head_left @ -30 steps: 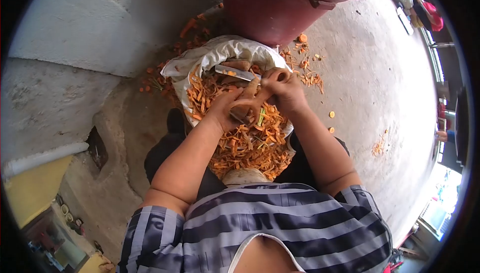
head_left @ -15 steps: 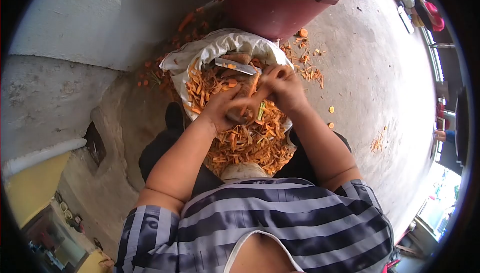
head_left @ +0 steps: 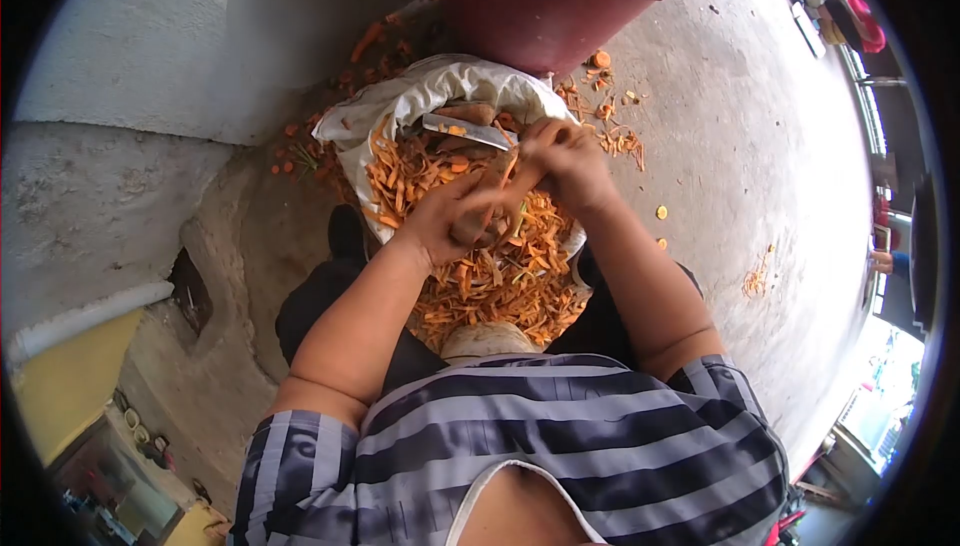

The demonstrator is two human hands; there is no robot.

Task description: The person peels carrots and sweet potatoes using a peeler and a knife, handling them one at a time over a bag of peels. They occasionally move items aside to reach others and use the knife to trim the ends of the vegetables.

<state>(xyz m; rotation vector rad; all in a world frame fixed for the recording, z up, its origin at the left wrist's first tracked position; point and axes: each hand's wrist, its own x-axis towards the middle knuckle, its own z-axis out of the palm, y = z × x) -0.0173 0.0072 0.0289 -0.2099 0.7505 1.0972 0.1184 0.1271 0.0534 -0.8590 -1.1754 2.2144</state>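
Observation:
My left hand (head_left: 440, 221) is closed around a brownish-orange carrot (head_left: 490, 201), held over a white sack (head_left: 345, 131) of peelings. Close against it, my right hand (head_left: 572, 168) is curled, its fingers partly smeared by motion. A knife with a broad metal blade (head_left: 465, 132) reaches leftward from the right hand, past the carrot's far end. The knife's handle is hidden in the fist. Orange carrot peelings (head_left: 510, 291) fill the sack below both hands. An unpeeled-looking carrot (head_left: 465, 113) lies just beyond the blade.
A large dark red tub (head_left: 560, 16) stands behind the sack, with orange pieces inside. Peelings and carrot slices (head_left: 600, 59) lie scattered on the concrete floor (head_left: 740, 156). At the left rises a grey wall (head_left: 110, 56). My knees flank the sack.
The view has shifted slightly. My right hand has moved a little beside the carrot, its fingers blurred. Both hands keep their hold, and the knife blade stays at nearly the same angle.

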